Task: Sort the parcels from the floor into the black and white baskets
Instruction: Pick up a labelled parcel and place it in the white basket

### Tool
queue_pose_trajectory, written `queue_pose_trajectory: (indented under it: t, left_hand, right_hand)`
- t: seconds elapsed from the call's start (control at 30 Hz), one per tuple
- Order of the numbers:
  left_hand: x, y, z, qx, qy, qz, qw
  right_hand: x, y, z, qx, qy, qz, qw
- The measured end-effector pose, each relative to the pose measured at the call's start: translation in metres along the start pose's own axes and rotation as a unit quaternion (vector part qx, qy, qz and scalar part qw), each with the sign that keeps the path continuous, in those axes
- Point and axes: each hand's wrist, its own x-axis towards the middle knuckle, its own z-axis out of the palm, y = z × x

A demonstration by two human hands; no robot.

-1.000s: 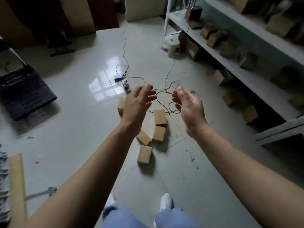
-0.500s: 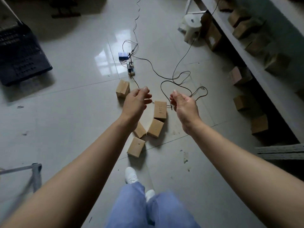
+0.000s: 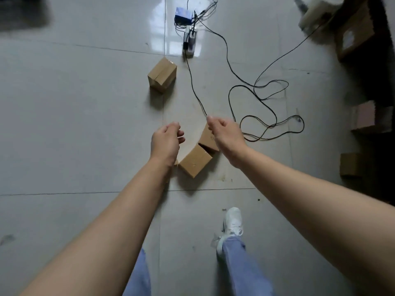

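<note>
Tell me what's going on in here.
A person stands over cardboard boxes on a tiled floor. The left hand and right hand hover over a cluster of boxes near the feet, both empty, with fingers loosely curled. Whether the right hand touches the box beneath it cannot be told. A lone box sits farther out, and a black cable loops across the floor to the right.

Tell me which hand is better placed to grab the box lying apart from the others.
Left, probably: the left hand lines up with the lone box, bare floor between; the right hand overlaps the nearer boxes.
</note>
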Motion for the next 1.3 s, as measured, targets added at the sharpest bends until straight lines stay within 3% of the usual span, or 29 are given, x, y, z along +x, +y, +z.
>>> queue_pose_trajectory:
  t: [0.23, 0.43, 0.73, 1.0, 1.3]
  left_hand:
    - [0.122, -0.164, 0.055, -0.022, 0.111, -0.108, 0.988]
    - [0.193, -0.270, 0.071, -0.039, 0.171, -0.209, 0.962]
    - [0.253, -0.324, 0.085, -0.149, 0.127, -0.258, 0.946]
    - [0.198, -0.250, 0.078, -0.137, 0.146, -0.242, 0.950]
    - [0.084, -0.027, 0.027, -0.162, 0.144, -0.125, 0.968]
  right_hand:
    - [0.112, 0.158, 0.046, -0.066, -0.102, 0.042, 0.992]
    - [0.182, 0.279, 0.084, -0.137, -0.125, 0.048, 0.981]
    - [0.235, 0.348, 0.120, -0.168, -0.166, 0.089, 0.968]
    - [0.196, 0.271, 0.078, -0.134, -0.137, 0.094, 0.977]
    - [0.113, 0.027, 0.003, -0.043, -0.065, -0.010, 0.997]
